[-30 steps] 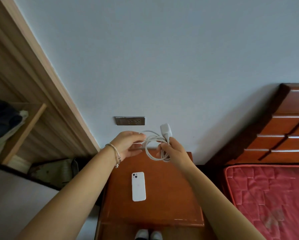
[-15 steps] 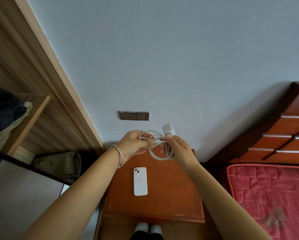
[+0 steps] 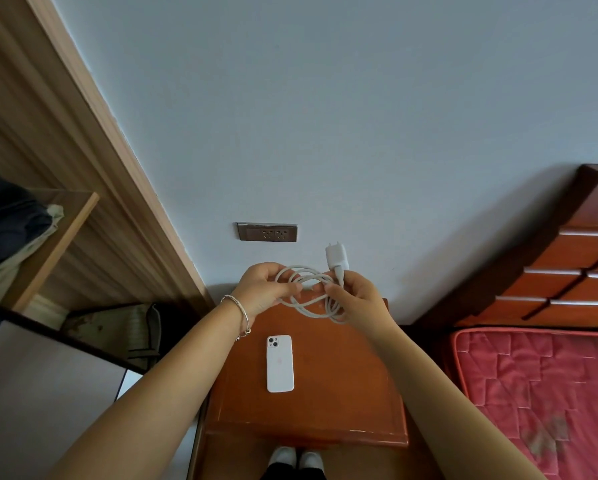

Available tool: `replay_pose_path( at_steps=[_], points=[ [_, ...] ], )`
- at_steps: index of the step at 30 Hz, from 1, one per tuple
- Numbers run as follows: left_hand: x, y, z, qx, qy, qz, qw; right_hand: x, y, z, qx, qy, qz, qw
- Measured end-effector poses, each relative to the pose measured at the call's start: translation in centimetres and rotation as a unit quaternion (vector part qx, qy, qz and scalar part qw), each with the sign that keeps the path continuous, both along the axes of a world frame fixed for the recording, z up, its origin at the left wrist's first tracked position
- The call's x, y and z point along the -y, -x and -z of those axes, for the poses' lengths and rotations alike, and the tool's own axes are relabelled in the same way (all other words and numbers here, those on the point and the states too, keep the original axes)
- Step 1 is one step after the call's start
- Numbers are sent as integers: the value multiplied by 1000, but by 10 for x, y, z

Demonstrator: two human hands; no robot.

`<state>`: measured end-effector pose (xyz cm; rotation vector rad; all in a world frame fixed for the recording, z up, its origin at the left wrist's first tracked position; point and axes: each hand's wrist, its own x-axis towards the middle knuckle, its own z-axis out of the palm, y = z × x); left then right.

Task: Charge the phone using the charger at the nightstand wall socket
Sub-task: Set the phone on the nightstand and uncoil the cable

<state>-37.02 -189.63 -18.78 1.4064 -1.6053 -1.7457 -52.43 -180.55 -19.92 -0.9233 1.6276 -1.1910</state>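
Left hand (image 3: 263, 289) and right hand (image 3: 356, 294) pinch coiled white charger cable (image 3: 308, 292) above brown wooden nightstand (image 3: 342, 393); white slab phone (image 3: 280, 363) face-down there. Risk: loops snagging short of grey wall socket (image 3: 267, 232).

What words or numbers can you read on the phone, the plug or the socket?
None can be read.
Phone: lies back up, only a faint blurred mark, no letters.
Plug: plain white, no print visible.
Socket: only holes, no label visible.
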Motion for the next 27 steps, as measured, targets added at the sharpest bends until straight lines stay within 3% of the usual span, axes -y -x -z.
replay_pose_path(
  at_steps=[8, 12, 20, 27],
  points=[
    [6, -10, 2, -13, -62, -48, 997, -1, 7, 1, 82, 5, 74, 994],
    [5, -10, -4, -39, -118, -49, 991, -1, 9, -1, 93, 9, 66, 993],
    [4, -16, -13, -73, -88, 90, 989, -1, 9, -3, 77, 2, 95, 993],
    [5, -14, -5, -30, 6, 34, 999, 1, 6, -4, 72, -5, 66, 995]
  ],
)
